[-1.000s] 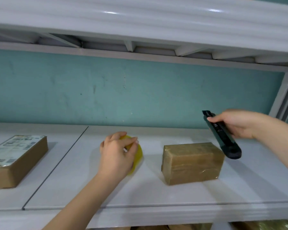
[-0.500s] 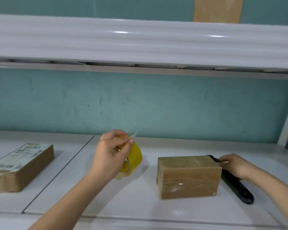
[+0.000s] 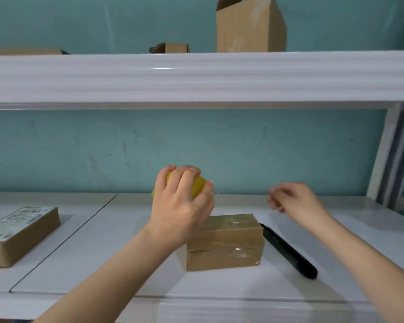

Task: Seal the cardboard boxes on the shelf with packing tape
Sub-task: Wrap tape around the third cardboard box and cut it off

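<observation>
On the white shelf (image 3: pixel 91 241) the left hand (image 3: pixel 181 203) grips a yellow tape roll (image 3: pixel 198 186) over the brown cardboard box (image 3: pixel 226 245), likely offering tape to the right hand (image 3: pixel 296 202) at 3 o'clock, grasp unclear.

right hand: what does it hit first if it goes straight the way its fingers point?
The right hand points left, above the taped box. First in line looks like the left hand gripping the yellow tape roll, though depth is unclear.
</observation>
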The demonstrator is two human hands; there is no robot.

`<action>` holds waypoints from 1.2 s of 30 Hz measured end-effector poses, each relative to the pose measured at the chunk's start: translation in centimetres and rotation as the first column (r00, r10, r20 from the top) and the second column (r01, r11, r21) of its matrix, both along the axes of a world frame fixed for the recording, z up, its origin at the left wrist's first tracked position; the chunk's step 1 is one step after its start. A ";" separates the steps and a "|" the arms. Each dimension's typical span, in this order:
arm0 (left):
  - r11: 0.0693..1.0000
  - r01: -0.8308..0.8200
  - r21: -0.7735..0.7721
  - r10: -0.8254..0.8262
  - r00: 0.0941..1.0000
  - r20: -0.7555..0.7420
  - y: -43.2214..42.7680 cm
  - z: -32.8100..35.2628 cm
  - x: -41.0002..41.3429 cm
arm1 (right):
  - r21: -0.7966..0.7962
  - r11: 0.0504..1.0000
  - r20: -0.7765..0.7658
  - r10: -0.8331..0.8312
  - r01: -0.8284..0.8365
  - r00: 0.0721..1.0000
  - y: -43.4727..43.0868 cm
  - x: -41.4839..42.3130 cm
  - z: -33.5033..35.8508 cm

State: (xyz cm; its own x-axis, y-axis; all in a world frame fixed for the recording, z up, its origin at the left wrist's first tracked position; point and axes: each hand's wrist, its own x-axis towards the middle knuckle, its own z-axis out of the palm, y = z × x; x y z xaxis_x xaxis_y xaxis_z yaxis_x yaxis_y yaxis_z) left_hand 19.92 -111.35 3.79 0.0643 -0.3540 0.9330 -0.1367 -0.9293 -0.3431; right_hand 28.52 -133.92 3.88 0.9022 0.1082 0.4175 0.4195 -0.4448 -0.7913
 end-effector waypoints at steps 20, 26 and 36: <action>0.975 -0.205 0.090 0.208 0.978 -0.026 -4.0 1.8 -1.2 | 0.302 0.816 -0.132 0.547 -0.492 0.826 2.7 -7.1 5.7; 0.950 -0.313 0.012 0.295 0.881 -0.369 -3.2 4.1 -2.7 | 0.177 0.792 -0.024 0.597 -0.584 0.802 2.8 -7.4 6.6; 0.884 -0.432 0.182 0.462 0.738 -0.491 -2.2 6.7 -2.4 | 0.053 0.840 0.075 0.536 -0.541 0.841 2.7 -6.6 7.9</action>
State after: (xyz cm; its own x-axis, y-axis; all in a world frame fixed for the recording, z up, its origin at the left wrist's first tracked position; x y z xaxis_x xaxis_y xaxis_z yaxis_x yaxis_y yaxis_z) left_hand 17.49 -113.50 10.45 0.6836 -0.2102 0.6990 0.1225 -0.9110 -0.3938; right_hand 21.94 -131.20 11.77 0.6854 0.5393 0.4892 0.6205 -0.0811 -0.7800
